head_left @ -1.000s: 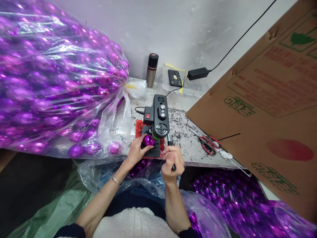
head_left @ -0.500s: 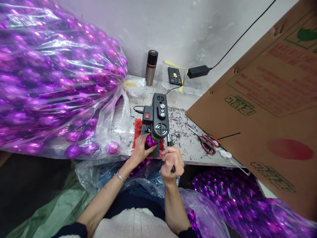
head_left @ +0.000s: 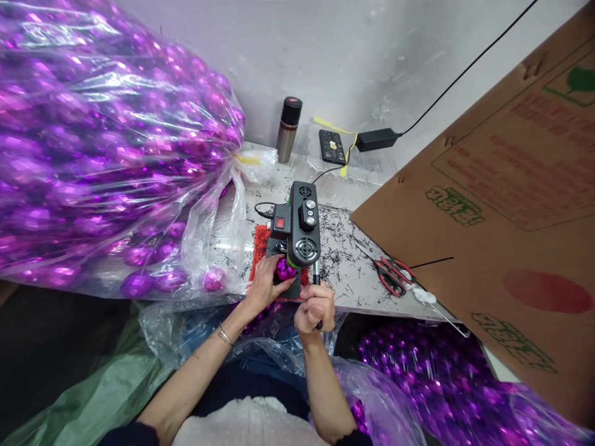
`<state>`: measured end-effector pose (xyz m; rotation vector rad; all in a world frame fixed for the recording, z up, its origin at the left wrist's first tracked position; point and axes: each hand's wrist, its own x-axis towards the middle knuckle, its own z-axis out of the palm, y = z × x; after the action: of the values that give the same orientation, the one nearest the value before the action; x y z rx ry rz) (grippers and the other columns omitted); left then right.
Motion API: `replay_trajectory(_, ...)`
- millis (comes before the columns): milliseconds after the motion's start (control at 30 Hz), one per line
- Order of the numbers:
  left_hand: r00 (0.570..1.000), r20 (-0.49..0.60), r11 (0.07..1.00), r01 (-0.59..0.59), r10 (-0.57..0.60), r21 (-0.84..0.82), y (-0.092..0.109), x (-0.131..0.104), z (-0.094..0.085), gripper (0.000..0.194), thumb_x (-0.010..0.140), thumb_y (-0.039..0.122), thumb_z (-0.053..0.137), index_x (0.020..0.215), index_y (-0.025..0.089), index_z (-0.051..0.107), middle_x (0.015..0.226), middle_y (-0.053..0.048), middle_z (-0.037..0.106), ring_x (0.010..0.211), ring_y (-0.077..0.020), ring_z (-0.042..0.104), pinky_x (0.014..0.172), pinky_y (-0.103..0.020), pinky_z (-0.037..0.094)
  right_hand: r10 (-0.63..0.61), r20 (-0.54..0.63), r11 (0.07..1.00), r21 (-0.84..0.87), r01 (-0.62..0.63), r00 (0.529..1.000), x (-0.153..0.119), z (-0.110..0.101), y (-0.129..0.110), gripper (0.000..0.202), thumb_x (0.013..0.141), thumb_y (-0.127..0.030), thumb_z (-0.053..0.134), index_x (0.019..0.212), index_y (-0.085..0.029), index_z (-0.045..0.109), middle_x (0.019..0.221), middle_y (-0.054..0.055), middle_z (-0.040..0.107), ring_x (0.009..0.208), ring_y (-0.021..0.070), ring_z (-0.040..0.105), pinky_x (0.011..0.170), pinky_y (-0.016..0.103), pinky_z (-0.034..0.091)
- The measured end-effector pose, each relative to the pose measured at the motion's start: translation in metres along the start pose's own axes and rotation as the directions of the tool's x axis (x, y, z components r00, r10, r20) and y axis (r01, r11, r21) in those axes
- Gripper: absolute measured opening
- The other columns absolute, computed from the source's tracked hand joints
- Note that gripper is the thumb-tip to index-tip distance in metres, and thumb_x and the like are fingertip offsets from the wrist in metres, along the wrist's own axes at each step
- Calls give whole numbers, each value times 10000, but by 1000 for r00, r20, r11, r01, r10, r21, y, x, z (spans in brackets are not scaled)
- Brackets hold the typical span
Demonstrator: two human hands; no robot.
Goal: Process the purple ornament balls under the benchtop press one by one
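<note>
Between the thumb and fingers of my left hand (head_left: 266,285) is a shiny purple ball (head_left: 285,269), held under the front end of a small black bench drill press (head_left: 305,223). The drill bit is hidden by the machine's head. My right hand (head_left: 316,307) is wrapped round the black grip of the lever (head_left: 317,272) at the machine's right side. A red switch (head_left: 279,222) sits on the box at its left. The press stands on a red mat (head_left: 261,238) strewn with dark shavings.
A huge clear bag of purple balls (head_left: 111,148) fills the left. Red-handled scissors (head_left: 390,275) lie to the right beside a large cardboard box (head_left: 502,217). Behind stand a thermos (head_left: 288,130), a phone (head_left: 331,146) and a power adapter (head_left: 376,139). More purple balls (head_left: 427,365) lie below the table's edge.
My right hand has shifted slightly to the left with the lever grip in it. The left hand still holds the ball under the drill press. The whole view has moved a little.
</note>
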<state>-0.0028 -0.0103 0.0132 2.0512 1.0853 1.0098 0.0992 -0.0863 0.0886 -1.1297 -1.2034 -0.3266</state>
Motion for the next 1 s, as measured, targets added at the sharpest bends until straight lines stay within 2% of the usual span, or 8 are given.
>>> replay_trajectory(500, 1000, 16, 1000, -8, 8, -6, -2, 1, 0, 517, 939, 467, 732, 1362, 205, 591, 1261, -146, 712, 1213, -341, 664, 1077, -506, 489, -28, -32, 994, 103, 31, 999, -8, 5, 11, 377, 1090, -286, 352, 737, -236, 473, 730, -30, 523, 595, 115, 555, 608, 313, 524)
replay_trajectory(633, 1000, 14, 1000, -24, 24, 0, -2, 3, 0, 532, 933, 445, 744, 1373, 190, 586, 1266, -156, 712, 1208, -341, 670, 1058, -496, 503, -32, -35, 991, 130, 36, 999, -8, 6, 13, 375, 1095, -275, 357, 740, -231, 468, 743, -35, 522, 612, 109, 567, 652, 318, 535)
replay_trajectory(733, 1000, 17, 1000, -26, 26, 4, -2, 3, -1, 548, 916, 445, 766, 1373, 196, 594, 1261, -151, 715, 1199, -342, 675, 1050, -496, 511, -27, -26, 993, 116, 29, 999, -11, 6, 16, 372, 1097, -267, 342, 747, -232, 464, 745, -40, 525, 622, 109, 580, 705, 334, 545)
replay_trajectory(900, 1000, 28, 1000, 0, 0, -15, -2, 7, 1, 569, 903, 438, 788, 1380, 194, 595, 1269, -149, 717, 1208, -340, 678, 1068, -508, 506, -116, 46, 993, 43, 114, 992, -15, 2, 21, 369, 1090, -247, 351, 737, -230, 459, 733, -45, 550, 617, 106, 596, 743, 340, 539)
replay_trajectory(1000, 1000, 19, 999, -10, 10, -37, -1, 9, 2, 575, 900, 429, 798, 1381, 193, 589, 1293, -158, 713, 1226, -343, 679, 1078, -516, 512, -46, 10, 998, 34, 45, 999, 0, 2, 9, 395, 1088, -243, 348, 706, -234, 448, 691, -44, 527, 592, 113, 565, 693, 323, 513)
